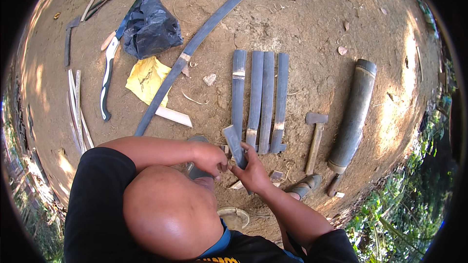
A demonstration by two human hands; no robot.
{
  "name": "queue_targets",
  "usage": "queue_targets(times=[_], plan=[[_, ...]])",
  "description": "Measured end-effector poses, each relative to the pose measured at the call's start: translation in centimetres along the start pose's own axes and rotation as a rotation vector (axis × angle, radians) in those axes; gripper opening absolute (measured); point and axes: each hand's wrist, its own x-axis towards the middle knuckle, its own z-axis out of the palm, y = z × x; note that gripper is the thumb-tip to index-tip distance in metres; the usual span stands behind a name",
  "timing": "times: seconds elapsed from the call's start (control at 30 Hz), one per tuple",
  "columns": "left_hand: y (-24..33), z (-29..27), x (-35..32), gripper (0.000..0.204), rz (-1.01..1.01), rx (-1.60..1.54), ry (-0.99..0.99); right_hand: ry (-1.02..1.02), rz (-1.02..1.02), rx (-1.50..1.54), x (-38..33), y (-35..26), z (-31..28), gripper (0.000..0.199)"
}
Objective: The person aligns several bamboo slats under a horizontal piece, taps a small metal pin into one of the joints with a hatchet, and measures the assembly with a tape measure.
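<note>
Head view: right hand (252,169) is grasping a short flat dark-grey bamboo piece (234,142), tilted near four long dark-grey bamboo strips (267,98); left hand (210,159) is resting curled beside it, can't tell if that grip is holding anything. Seemingly partway: strips are lying split, thick round dark bamboo tube (354,112) is lying whole.

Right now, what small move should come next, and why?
Probably bring the left hand onto the split bamboo piece to steady it: the right hand grips it, while the left hand's fingers sit close by; whether they touch it is unclear.
</note>
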Motion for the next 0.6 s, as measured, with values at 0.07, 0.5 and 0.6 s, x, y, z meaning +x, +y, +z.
queue_targets(times=[0.07,0.5,0.6], plan=[[0.7,-1.4,-1.0,0.039,-0.201,0.224,-0.008,-0.063,0.026,-0.218,-0.8,0.7,0.1,0.069],[-2.8,-9.6,-5.0,0.038,-0.384,-0.152,0.92,0.241,-0.036,-0.699,0.3,5.3,-16.8,0.058],[-2.9,-11.0,-3.8,0.044,-0.378,-0.178,1.028,0.339,-0.108,-0.682,1.8,4.4,-18.7,0.057]])
